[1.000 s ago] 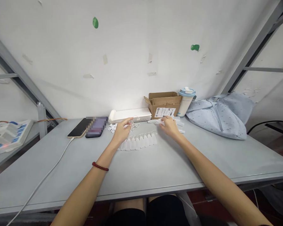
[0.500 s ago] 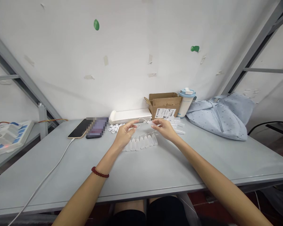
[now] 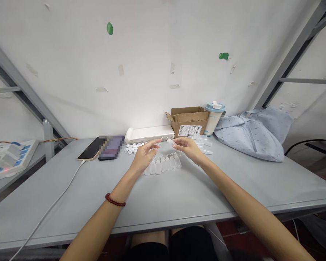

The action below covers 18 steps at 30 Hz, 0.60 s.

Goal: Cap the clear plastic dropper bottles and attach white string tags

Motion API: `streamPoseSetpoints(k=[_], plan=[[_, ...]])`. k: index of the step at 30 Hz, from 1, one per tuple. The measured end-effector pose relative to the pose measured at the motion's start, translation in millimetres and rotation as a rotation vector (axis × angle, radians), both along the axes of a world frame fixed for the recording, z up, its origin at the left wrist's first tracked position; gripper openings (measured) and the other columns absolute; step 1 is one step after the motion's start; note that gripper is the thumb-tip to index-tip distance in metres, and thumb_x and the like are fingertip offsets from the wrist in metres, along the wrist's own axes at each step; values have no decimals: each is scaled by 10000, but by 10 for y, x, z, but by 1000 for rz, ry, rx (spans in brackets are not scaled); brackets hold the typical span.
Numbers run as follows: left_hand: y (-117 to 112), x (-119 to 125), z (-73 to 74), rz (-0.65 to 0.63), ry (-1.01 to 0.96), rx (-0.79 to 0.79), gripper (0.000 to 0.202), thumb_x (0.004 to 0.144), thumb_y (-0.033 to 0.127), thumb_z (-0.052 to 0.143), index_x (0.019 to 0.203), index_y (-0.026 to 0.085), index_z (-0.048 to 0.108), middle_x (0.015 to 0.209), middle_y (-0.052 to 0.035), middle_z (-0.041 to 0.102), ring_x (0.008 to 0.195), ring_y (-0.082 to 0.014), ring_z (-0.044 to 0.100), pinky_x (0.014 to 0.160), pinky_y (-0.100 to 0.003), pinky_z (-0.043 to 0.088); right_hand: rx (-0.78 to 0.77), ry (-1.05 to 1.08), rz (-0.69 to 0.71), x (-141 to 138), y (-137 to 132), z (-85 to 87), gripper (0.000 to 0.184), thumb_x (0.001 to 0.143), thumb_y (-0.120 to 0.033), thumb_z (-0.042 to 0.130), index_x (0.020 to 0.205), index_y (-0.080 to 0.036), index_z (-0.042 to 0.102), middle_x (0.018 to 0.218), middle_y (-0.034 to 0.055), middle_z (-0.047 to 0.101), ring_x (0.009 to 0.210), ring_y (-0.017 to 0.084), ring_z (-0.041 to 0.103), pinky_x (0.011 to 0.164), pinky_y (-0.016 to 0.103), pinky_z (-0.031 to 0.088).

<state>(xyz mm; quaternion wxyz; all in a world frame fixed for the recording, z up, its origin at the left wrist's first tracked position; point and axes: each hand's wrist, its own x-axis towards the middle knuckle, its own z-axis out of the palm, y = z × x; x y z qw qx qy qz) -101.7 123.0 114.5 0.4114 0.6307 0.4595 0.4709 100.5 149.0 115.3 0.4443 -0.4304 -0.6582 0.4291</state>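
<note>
While a thin white cord (image 3: 165,137) is arching above the bench (image 3: 195,195) between the two hands, a small white piece (image 3: 170,141) is sitting at the cord's right end. The right hand (image 3: 189,149) is pinching that piece, its grip closed between thumb and fingertips. The left hand (image 3: 143,156) is gripping a translucent piece (image 3: 159,146) between thumb and finger, the cord meeting its fingertips.

Just below, a row of translucent tags (image 3: 163,165) is lying on the bench, strung along its upper edge and partly hidden by the left hand. A pile of small white parts (image 3: 130,148) is resting beside the left hand, and clear strips (image 3: 205,145) are lying beyond the right. Behind them, a long white stack (image 3: 149,133) is running up to a cardboard box (image 3: 191,117), and a blue-lidded cup (image 3: 212,121) is standing beside the box. A pale blue bag (image 3: 250,136) is slumping farther right, while two phones (image 3: 91,149) are lying at left.
</note>
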Motion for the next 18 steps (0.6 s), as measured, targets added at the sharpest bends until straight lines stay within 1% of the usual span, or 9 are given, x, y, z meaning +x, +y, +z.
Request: streamPoseSetpoints(k=[3, 5, 8, 11, 15, 18], plan=[[-18, 18, 15, -6, 14, 22, 386, 737, 230, 538, 1110, 208, 631, 982, -58, 639, 962, -185, 562, 720, -251, 467, -20, 43, 8, -4, -8, 7, 285, 689, -389, 674, 866, -166, 648, 896, 63, 672, 824, 181, 609, 757, 322, 462], [-28, 25, 25, -4, 11, 25, 356, 736, 240, 544, 1073, 195, 649, 975, -62, 646, 972, -192, 560, 761, -270, 464, -19, 59, 5, -4, -5, 3, 281, 693, -380, 671, 876, -168, 642, 904, 58, 664, 815, 171, 602, 751, 311, 457], [-35, 32, 37, 5, -5, 19, 302, 729, 252, 554, 994, 176, 677, 1002, -71, 659, 953, -199, 572, 817, -309, 456, 4, 64, 14, 1, 2, -14, 325, 716, -365, 653, 978, -177, 614, 857, 41, 656, 770, 153, 586, 726, 301, 453], [-35, 41, 42, 22, -18, 17, 256, 719, 250, 565, 925, 165, 690, 1022, -77, 674, 964, -213, 584, 857, -337, 449, 37, 66, 56, 7, 2, -27, 388, 752, -368, 619, 1099, -200, 575, 823, 25, 649, 758, 146, 582, 718, 297, 454], [-37, 59, 40, 32, 11, 52, 212, 720, 243, 560, 864, 157, 689, 977, -74, 692, 958, -221, 603, 844, -333, 461, 43, 57, 108, 1, -7, -30, 364, 788, -381, 583, 1116, -222, 589, 909, 34, 664, 828, 155, 601, 769, 310, 456], [-49, 71, 40, 38, 92, 105, 197, 731, 240, 550, 849, 158, 685, 964, -70, 694, 937, -217, 608, 802, -314, 473, 41, 63, 138, -18, -18, -27, 339, 795, -385, 580, 1095, -228, 605, 941, 36, 669, 827, 159, 610, 779, 318, 456]])
